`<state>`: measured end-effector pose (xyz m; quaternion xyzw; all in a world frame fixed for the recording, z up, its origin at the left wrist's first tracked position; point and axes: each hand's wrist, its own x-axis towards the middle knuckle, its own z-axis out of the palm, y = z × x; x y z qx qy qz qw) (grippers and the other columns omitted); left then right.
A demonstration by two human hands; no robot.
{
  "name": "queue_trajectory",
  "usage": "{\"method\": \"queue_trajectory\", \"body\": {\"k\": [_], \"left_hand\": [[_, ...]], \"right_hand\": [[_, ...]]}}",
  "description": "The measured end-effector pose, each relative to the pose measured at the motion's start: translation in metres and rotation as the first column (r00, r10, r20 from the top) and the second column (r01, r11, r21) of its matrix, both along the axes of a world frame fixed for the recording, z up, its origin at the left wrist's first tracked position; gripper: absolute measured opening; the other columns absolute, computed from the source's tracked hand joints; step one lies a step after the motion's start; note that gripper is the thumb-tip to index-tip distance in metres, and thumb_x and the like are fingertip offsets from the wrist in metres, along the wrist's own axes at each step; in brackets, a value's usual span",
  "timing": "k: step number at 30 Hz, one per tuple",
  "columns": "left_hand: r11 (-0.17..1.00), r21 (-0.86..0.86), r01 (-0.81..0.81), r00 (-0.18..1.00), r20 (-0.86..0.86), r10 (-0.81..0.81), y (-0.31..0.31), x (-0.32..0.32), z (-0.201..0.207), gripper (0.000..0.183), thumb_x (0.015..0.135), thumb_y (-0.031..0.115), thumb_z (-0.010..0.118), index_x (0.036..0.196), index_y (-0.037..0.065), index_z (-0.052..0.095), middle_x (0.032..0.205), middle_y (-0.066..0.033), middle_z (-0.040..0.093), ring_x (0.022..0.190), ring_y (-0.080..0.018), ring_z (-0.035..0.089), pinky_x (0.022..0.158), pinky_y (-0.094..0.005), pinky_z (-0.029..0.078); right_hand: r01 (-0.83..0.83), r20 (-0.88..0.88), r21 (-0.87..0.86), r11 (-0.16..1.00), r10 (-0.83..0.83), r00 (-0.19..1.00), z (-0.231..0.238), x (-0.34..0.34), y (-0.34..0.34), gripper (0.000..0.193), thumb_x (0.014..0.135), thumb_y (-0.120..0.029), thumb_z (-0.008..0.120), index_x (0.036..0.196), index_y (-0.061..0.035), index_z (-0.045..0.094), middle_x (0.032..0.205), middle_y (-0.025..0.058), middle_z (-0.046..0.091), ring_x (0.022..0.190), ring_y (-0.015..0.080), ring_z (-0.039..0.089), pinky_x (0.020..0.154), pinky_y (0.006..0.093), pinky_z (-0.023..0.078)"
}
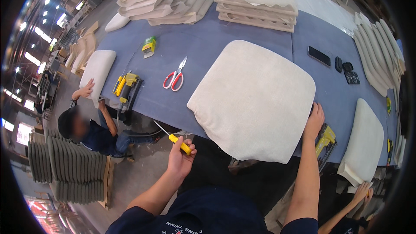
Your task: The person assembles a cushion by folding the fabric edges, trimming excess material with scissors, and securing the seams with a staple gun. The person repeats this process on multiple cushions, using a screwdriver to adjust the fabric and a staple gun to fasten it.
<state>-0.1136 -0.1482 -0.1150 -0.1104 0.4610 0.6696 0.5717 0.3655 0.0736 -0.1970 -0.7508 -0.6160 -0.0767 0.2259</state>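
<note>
A cream fabric-covered seat pad (255, 99) lies in front of me on the blue-topped table, its near edge hanging past the table's rim with loose, frayed fabric. My right hand (314, 123) grips the pad's right edge, fingers partly hidden against its side. In my left hand (182, 158) is a screwdriver (185, 148) with a yellow handle, its thin shaft pointing up and left, apart from the pad. Scissors (175, 78) with red and white handles lie on the table left of the pad. A yellow staple gun (326, 141) rests beside my right forearm.
Stacked pads (255, 6) stand at the table's far side. Another staple gun (128, 89) and a small green-yellow box (148, 47) lie left; a phone (319, 56) lies right. A co-worker (93, 128) handles a pad at left; another co-worker's hands (362, 193) touch one at lower right.
</note>
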Motion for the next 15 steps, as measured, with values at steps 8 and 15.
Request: {"method": "queue_trajectory", "body": {"k": [8,15], "left_hand": [[0.791,-0.334,0.513,0.114,-0.886,-0.449,0.011,0.019,0.037,0.051,0.106,0.009,0.073,0.154,0.008,0.056,0.084,0.0035,0.062,0.071,-0.0048,0.057,0.064,-0.0267,0.048],[0.708,-0.475,0.522,-0.348,-0.877,-0.332,0.046,0.026,0.068,0.042,0.104,0.025,0.077,0.142,0.009,0.07,0.124,-0.0196,0.08,0.108,-0.0374,0.08,0.095,-0.0403,0.06]], "right_hand": [[-0.01,-0.042,0.035,0.999,0.012,0.999,0.0,0.001,0.001,0.044,0.102,-0.007,0.057,0.146,-0.0071,0.064,0.156,0.0179,0.06,0.147,0.038,0.054,0.126,0.0515,0.039],[0.032,-0.05,0.001,0.999,-0.032,0.998,0.008,-0.001,-0.003,0.045,0.101,-0.007,0.059,0.146,-0.0055,0.064,0.157,0.0183,0.06,0.148,0.0374,0.053,0.128,0.0517,0.038]]}}
